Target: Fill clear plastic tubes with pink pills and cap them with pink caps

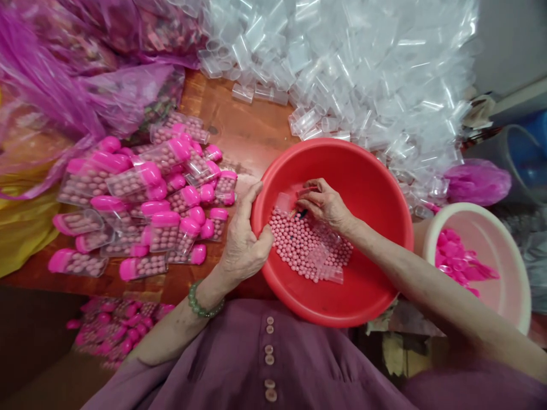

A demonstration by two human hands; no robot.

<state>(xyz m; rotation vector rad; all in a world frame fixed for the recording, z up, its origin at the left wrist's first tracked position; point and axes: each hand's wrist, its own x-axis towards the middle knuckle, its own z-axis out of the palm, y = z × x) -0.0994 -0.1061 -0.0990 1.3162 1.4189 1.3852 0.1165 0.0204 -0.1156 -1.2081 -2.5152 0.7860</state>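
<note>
The red bowl (376, 188) was found at the near edge of the desk (226, 111), its near side extending past that edge. Pink beads (290, 242) lay in the left part of its floor. Clear pieces (334, 274) rested on the beads toward the near side of the bowl, and a further clear container (282, 202) stood out at their far side.

The left hand (245, 242) was grasping the bowl's left rim, with the thumb at the rim and the fingers along the outside. A green bracelet (199, 307) was noted on that wrist. The right hand (327, 205) was inside the bowl, above the beads, fingers bent and fingertips just beside the clear container. Whether those fingers gripped anything could not be determined.

Left of the bowl, bead-filled cases (164, 230) with bright pink tops were piled up to the desk's near edge. A purple bag (38, 74) occupied the far left corner, with yellow plastic (21, 239) along the left side. A large heap of transparent tubes (367, 62) covered the far right part. Just right of the bowl, a white tub (504, 239) contained pink caps (455, 256). Below the near edge, at left, lay a second pile of filled cases (115, 327).
</note>
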